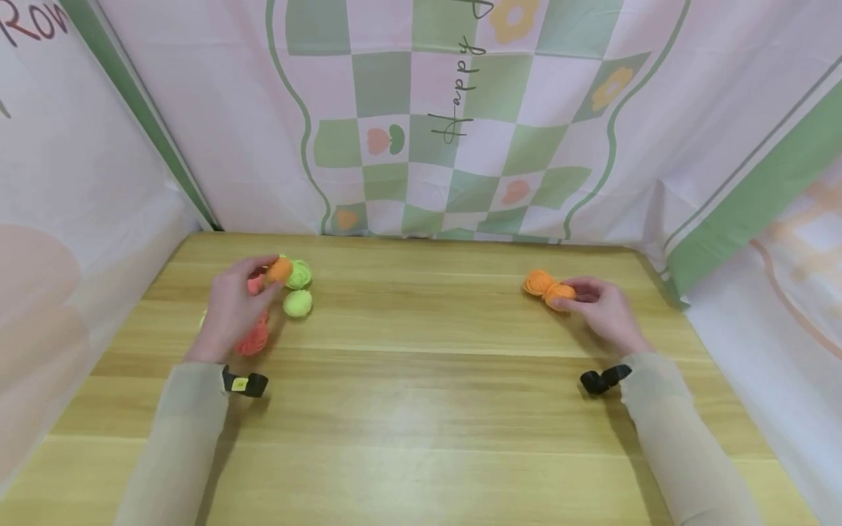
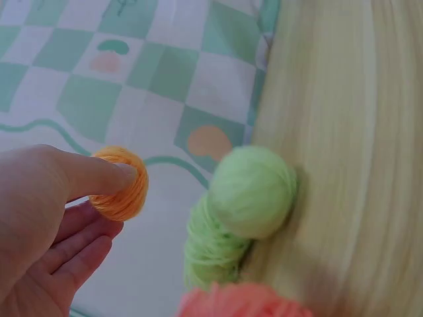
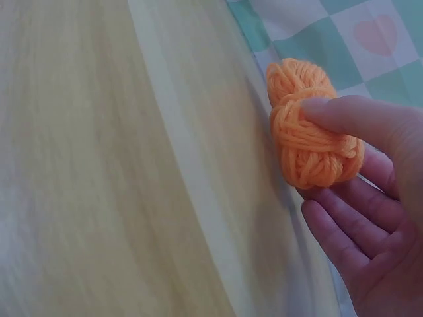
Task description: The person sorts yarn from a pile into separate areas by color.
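At the table's back left, my left hand [image 1: 235, 303] pinches a small orange yarn ball [image 1: 279, 270] between thumb and fingers; the left wrist view shows the ball [image 2: 120, 185] held clear of the green yarn. Just right of it lie a green yarn bundle [image 1: 300, 275] and a light green ball [image 1: 298, 303]. Red yarn [image 1: 253, 337] is partly hidden beneath the left hand. On the right, my right hand [image 1: 607, 310] grips an orange yarn ball [image 1: 560, 296], which touches another orange yarn piece [image 1: 539, 282]. Thumb and fingers lie on opposite sides of the orange yarn [image 3: 314, 142].
The wooden table [image 1: 408, 409] meets a patterned curtain [image 1: 447, 183] along its back edge. White cloth walls with green bands stand at both sides. Something pale yellow peeks out left of the left hand.
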`<state>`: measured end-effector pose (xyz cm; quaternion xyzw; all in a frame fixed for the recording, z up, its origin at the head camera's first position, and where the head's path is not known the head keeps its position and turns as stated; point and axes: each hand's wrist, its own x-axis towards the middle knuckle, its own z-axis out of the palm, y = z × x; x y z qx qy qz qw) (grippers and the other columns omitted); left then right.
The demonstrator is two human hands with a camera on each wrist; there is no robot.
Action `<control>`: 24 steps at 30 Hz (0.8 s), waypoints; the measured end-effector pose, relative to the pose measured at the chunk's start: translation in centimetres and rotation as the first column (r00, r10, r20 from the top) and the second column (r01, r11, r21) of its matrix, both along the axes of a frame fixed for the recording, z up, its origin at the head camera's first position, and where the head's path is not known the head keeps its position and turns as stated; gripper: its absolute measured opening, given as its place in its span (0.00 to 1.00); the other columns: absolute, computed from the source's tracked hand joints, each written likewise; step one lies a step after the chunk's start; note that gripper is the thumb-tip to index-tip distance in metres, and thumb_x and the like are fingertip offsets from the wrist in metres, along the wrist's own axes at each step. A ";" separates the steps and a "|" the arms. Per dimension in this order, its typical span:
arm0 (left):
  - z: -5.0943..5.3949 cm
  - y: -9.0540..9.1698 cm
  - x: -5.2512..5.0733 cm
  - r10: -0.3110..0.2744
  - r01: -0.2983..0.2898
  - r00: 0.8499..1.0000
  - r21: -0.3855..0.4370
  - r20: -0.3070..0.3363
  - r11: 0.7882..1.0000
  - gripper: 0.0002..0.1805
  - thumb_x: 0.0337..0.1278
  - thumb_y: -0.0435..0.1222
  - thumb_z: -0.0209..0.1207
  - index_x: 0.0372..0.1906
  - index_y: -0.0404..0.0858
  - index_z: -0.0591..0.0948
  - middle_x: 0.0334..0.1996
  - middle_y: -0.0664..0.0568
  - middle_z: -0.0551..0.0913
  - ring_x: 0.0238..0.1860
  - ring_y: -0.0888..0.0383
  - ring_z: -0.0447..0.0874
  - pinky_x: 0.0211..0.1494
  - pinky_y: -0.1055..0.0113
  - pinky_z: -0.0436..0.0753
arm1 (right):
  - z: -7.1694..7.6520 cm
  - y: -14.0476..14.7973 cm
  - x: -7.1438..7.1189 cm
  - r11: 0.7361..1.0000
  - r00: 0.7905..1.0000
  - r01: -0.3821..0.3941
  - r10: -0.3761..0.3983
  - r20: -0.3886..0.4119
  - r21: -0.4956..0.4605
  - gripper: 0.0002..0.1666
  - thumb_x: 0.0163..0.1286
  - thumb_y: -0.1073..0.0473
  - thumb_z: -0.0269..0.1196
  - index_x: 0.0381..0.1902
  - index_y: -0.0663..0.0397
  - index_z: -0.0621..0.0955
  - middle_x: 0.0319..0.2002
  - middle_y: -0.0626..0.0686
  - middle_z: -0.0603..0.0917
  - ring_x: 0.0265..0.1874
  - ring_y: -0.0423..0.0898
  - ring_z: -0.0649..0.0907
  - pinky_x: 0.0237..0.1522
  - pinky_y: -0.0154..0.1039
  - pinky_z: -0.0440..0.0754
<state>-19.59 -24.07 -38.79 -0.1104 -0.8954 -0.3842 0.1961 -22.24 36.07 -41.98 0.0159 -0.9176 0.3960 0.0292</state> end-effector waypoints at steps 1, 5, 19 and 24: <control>0.1 0.2 0.0 -0.009 0.009 1.000 -0.002 -0.020 1.000 0.23 0.60 0.24 0.67 0.60 0.30 0.80 0.53 0.35 0.83 0.53 0.39 0.81 0.57 0.41 0.78 | 0.0 -0.1 0.0 1.000 1.000 -0.001 0.001 0.002 -0.003 0.36 0.65 0.41 0.72 0.62 0.60 0.80 0.56 0.62 0.83 0.50 0.46 0.82 0.45 0.22 0.75; 0.7 0.9 0.1 -0.027 0.025 0.995 -0.017 -0.096 1.000 0.22 0.58 0.23 0.68 0.58 0.28 0.81 0.52 0.34 0.83 0.52 0.38 0.82 0.56 0.41 0.79 | 0.0 -0.4 -0.1 1.000 1.000 -0.005 0.005 0.011 -0.016 0.36 0.66 0.42 0.72 0.62 0.59 0.80 0.56 0.61 0.83 0.50 0.46 0.82 0.45 0.22 0.75; 1.8 3.6 0.3 -0.049 0.044 0.980 -0.030 -0.191 0.999 0.22 0.55 0.25 0.71 0.56 0.31 0.83 0.50 0.39 0.85 0.49 0.43 0.82 0.53 0.45 0.80 | -0.7 -0.7 -0.2 1.000 1.000 0.013 -0.013 0.000 -0.004 0.34 0.65 0.41 0.72 0.60 0.57 0.81 0.55 0.59 0.84 0.50 0.49 0.83 0.43 0.23 0.76; 1.9 4.5 0.1 -0.058 0.053 0.988 -0.037 -0.143 0.998 0.22 0.58 0.28 0.71 0.58 0.32 0.83 0.51 0.40 0.84 0.52 0.43 0.81 0.56 0.46 0.79 | -0.6 -0.7 -0.1 1.000 1.000 0.003 -0.003 0.002 -0.011 0.35 0.65 0.41 0.72 0.61 0.58 0.81 0.56 0.60 0.84 0.48 0.44 0.82 0.43 0.22 0.76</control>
